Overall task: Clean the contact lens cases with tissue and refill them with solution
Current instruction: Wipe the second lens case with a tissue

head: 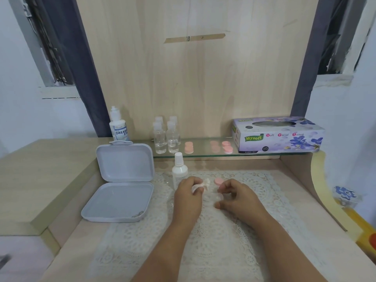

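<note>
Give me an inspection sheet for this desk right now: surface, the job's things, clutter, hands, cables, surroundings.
Surface: wooden desk covered by a white lace mat.
Job's things: tissue wad in left hand; pink cap on mat; small white bottle upright; solution bottle and tissue box at back.
Clutter: open grey case; four clear bottles and pink caps on glass shelf.
Hands: left hand grips tissue; right hand fingers curled, contents unclear.
Cables: nothing seen.
Surroundings: wooden back panel, curtains, windows.

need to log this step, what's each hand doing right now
left hand: holding a wad of tissue.
right hand: fingers curled round a small clear lens case.
</note>
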The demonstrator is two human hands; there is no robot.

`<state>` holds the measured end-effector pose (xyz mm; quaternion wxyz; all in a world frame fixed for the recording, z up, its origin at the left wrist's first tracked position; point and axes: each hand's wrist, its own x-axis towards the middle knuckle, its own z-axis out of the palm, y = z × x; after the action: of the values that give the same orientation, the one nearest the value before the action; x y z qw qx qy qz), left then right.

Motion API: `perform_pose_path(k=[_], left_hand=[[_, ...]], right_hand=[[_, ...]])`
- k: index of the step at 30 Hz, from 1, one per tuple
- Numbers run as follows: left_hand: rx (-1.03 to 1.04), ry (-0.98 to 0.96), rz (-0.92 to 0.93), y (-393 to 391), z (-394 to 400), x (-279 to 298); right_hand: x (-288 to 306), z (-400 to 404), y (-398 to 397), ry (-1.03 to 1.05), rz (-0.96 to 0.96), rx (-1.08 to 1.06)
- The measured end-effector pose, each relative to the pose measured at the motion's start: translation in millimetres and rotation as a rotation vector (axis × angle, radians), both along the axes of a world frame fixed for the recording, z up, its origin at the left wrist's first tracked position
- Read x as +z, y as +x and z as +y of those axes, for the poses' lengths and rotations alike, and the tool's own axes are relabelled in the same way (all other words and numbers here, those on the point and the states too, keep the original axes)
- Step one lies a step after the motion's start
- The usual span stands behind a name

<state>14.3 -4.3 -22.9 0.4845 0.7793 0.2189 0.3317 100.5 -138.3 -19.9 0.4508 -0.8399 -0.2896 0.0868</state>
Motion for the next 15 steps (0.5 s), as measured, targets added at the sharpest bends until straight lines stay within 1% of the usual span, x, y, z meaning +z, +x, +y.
perform_pose_path(k=[2,4,8,12,15], left_hand=[[0.008,-0.005,-0.018,-0.5,-0.2,1.2],[0.003,-0.005,-0.021,-0.6,-0.7,1.6],[-0.086,0.030,-0.013,0.6,-4.8,1.6],[-0.166,0.038,-0.035,2.5,-7.4,2.6],[-0.172,-0.003,-0.065,3.2,-5.2,1.9]], right_hand=[[1.0,-1.5,-0.9,0.029,0.045,0.008],[2.4,-2.5,-2.0,0.090,0.049,-0.008],[6.1,-4.4,-5.1,0.241,-0.114,-0.052],[3.8,-2.5,-5.0,0.187,-0.260,0.021],[3.1,-1.8,-2.5,0.182,-0.226,0.022]])
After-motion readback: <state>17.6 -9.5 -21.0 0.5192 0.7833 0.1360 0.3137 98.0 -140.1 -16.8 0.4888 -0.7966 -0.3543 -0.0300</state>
